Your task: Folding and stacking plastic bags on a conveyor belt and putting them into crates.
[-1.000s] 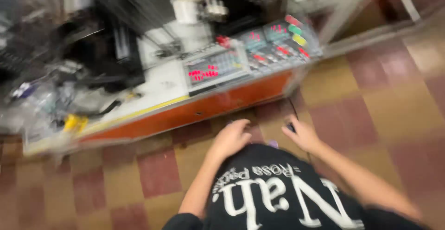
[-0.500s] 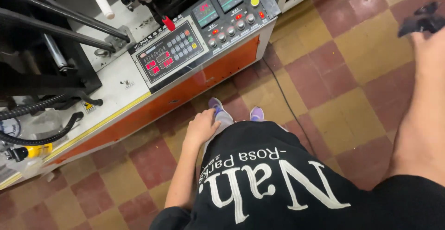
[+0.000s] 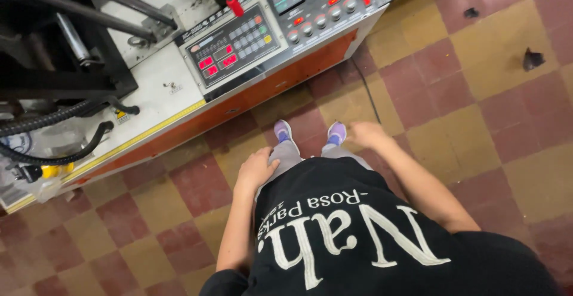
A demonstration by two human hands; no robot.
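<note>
Head view: looked straight down a standing person's front to a checked floor (image 3: 477,57) of red-brown and tan tiles.
Left hand (image 3: 258,169): hung at the left thigh, fingers curled loosely inward and close together, touching the grey trouser leg (image 3: 285,153); it held nothing.
Right hand (image 3: 365,133): hung just off the right thigh, slightly blurred, fingers loosely bent and a little apart; it held nothing, and whether it touched the leg could not be told.
Shirt (image 3: 358,236): black with white lettering, filling the lower middle of the frame between both bare forearms.
Shoes (image 3: 337,132): a purple pair, toes pointing at the machine, side by side between the two hands.
Machine (image 3: 149,87): white-topped with an orange front panel, running diagonally across the upper left, near the shoes but apart from both hands.
Keypad panel (image 3: 230,45): grey, with rows of small buttons and red lit displays, nearest the left hand though well above it.
Knob panel (image 3: 325,6): just right of the keypad, with round knobs, red lights and a yellow button.
Red handle (image 3: 234,6): stood upright between the two panels.
Hoses (image 3: 59,153): black and ribbed, curving over the machine's left end.
Cable (image 3: 370,93): thin, dark, lying on the floor from the machine toward the right shoe.
Scrap (image 3: 531,59): a dark bit on the tiles at far right, well apart from everything.
</note>
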